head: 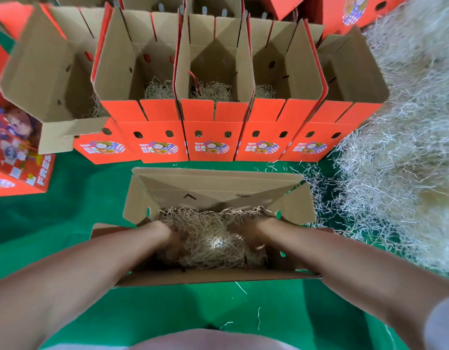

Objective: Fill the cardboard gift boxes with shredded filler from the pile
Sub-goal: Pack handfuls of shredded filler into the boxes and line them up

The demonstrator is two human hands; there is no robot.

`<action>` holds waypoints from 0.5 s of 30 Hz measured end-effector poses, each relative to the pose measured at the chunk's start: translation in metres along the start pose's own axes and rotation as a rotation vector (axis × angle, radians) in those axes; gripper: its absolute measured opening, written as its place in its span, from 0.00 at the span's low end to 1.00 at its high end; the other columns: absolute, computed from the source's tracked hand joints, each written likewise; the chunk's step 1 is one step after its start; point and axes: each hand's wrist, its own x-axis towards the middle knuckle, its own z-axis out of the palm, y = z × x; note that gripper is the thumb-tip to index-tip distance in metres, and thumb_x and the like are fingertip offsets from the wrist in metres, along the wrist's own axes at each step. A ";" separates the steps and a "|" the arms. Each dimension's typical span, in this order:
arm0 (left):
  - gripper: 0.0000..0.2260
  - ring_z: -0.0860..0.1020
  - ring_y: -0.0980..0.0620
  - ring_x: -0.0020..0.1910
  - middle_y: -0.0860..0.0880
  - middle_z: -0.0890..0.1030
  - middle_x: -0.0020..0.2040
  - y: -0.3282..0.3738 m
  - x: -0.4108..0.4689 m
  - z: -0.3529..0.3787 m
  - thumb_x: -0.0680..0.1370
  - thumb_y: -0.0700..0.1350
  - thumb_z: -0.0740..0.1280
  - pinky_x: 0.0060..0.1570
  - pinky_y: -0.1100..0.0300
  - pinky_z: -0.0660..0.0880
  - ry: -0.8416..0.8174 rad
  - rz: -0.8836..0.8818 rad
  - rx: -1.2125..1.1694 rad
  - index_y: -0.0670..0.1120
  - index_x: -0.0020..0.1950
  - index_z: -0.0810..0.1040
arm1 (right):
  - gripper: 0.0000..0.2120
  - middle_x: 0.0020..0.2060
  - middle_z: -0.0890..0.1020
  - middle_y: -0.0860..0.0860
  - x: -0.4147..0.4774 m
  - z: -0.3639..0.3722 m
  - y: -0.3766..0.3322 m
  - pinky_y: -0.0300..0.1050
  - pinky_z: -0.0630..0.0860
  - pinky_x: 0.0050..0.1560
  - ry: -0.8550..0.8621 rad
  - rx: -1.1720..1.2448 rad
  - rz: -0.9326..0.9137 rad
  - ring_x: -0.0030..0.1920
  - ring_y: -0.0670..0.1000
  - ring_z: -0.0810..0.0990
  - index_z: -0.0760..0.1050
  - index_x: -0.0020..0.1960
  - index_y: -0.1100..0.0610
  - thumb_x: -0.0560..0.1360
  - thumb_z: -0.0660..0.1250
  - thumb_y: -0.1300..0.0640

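Filler, pale and straw-coloured and finely shredded point(213, 246), lies as a loose bed in the bottom of the open brown cardboard box point(218, 188) that sits nearest the person on the green cloth point(66, 210), its flaps folded outwards. Both bare forearms reach down over the near wall into this box. The left hand point(171, 242) is sunk into the filler at the left side of the bed and the right hand point(251, 234) at the right side, so the two are apart with a mound of shreds between them. Both hands touch the filler, but the fingers are blurred and partly buried, so I cannot tell whether they grip it or only press on it. Behind the box, a row of orange printed cardboard gift boxes point(210, 132) stands side by side with flaps up, and small tufts of shreds show in the bottoms of several of them. The large pile of the same pale shreds point(400, 160) fills the right side, just beside the right end of the row and near the right forearm. Stray strands point(317, 188) are scattered on the cloth between the pile and the open box. At the far left, another open box point(41, 79) leans tilted.
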 end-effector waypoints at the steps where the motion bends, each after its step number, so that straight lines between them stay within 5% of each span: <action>1: 0.21 0.65 0.43 0.69 0.44 0.64 0.72 -0.001 0.001 0.002 0.79 0.44 0.60 0.66 0.48 0.66 0.039 -0.006 -0.023 0.49 0.72 0.65 | 0.31 0.73 0.58 0.58 0.000 -0.001 -0.003 0.50 0.75 0.49 0.055 -0.059 -0.001 0.61 0.57 0.73 0.52 0.75 0.48 0.76 0.59 0.64; 2: 0.19 0.70 0.45 0.66 0.46 0.69 0.69 0.000 -0.003 0.000 0.78 0.45 0.61 0.62 0.51 0.70 0.121 -0.020 -0.128 0.50 0.69 0.69 | 0.25 0.70 0.66 0.58 0.000 -0.002 -0.006 0.48 0.75 0.42 0.119 -0.125 0.022 0.53 0.54 0.77 0.59 0.73 0.52 0.77 0.58 0.62; 4: 0.14 0.75 0.47 0.59 0.48 0.75 0.63 0.003 -0.009 -0.008 0.77 0.47 0.63 0.56 0.55 0.74 0.343 -0.069 -0.384 0.51 0.63 0.74 | 0.15 0.61 0.74 0.60 0.002 -0.006 -0.011 0.49 0.76 0.44 0.311 -0.133 0.038 0.52 0.56 0.78 0.69 0.63 0.59 0.76 0.60 0.65; 6: 0.16 0.71 0.46 0.65 0.48 0.71 0.68 0.002 -0.015 -0.017 0.78 0.47 0.59 0.63 0.53 0.69 0.565 -0.090 -0.440 0.49 0.66 0.71 | 0.11 0.56 0.77 0.61 0.000 -0.008 -0.016 0.49 0.75 0.45 0.416 -0.068 0.012 0.52 0.58 0.78 0.73 0.56 0.62 0.74 0.61 0.67; 8: 0.19 0.69 0.48 0.66 0.49 0.67 0.71 0.000 -0.019 -0.019 0.79 0.47 0.55 0.66 0.54 0.64 0.525 -0.142 -0.425 0.47 0.69 0.68 | 0.10 0.53 0.79 0.59 0.003 -0.002 -0.016 0.46 0.73 0.41 0.248 -0.152 -0.091 0.51 0.57 0.79 0.75 0.55 0.63 0.75 0.62 0.63; 11: 0.17 0.73 0.48 0.61 0.45 0.73 0.66 0.002 -0.028 -0.010 0.80 0.47 0.56 0.60 0.57 0.70 0.220 -0.278 -0.167 0.41 0.66 0.70 | 0.14 0.56 0.78 0.60 0.007 0.011 -0.017 0.43 0.70 0.45 -0.085 -0.267 -0.163 0.55 0.58 0.77 0.74 0.60 0.65 0.77 0.60 0.61; 13: 0.17 0.73 0.48 0.63 0.45 0.74 0.65 -0.002 -0.027 0.003 0.79 0.47 0.58 0.57 0.59 0.70 0.174 -0.291 -0.145 0.43 0.65 0.73 | 0.14 0.57 0.77 0.60 0.009 0.015 -0.011 0.46 0.72 0.50 -0.009 -0.168 -0.123 0.56 0.58 0.76 0.72 0.61 0.65 0.77 0.59 0.62; 15: 0.14 0.77 0.47 0.55 0.45 0.79 0.58 -0.003 -0.024 0.007 0.77 0.48 0.60 0.49 0.62 0.71 0.277 -0.260 -0.218 0.44 0.57 0.78 | 0.12 0.54 0.79 0.58 0.007 0.010 -0.012 0.47 0.76 0.48 0.138 -0.056 -0.072 0.52 0.57 0.79 0.74 0.58 0.63 0.76 0.61 0.62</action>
